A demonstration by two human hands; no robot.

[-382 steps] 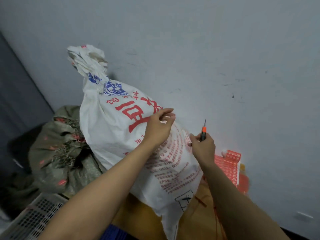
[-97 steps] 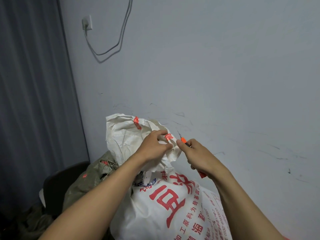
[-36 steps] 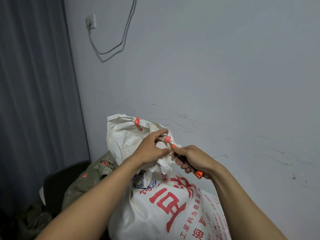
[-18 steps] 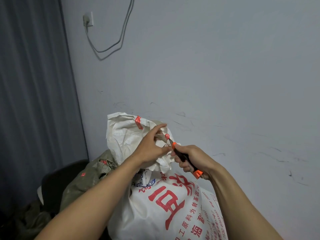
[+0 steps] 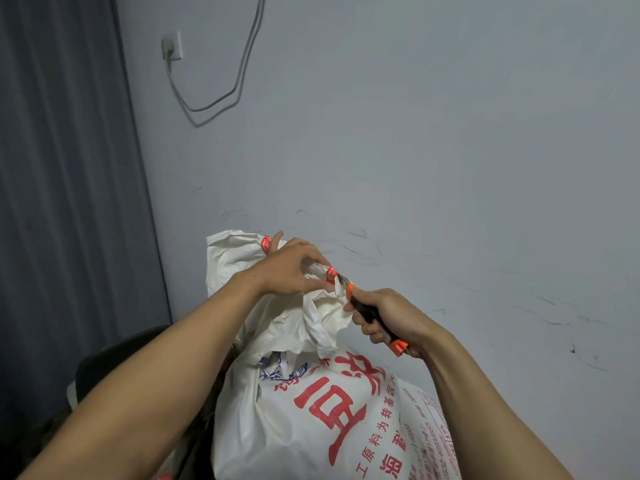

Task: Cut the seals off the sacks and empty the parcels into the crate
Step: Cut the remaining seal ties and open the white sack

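White woven sack with red print stands by grey wall. Left hand pinches its bunched neck at the orange plastic seal — right hand grips black-and-orange cutter, blade at seal.

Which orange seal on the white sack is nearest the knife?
The lower orange plastic seal, right at the blade of the orange-tipped knife; the other seal sits higher and further left.
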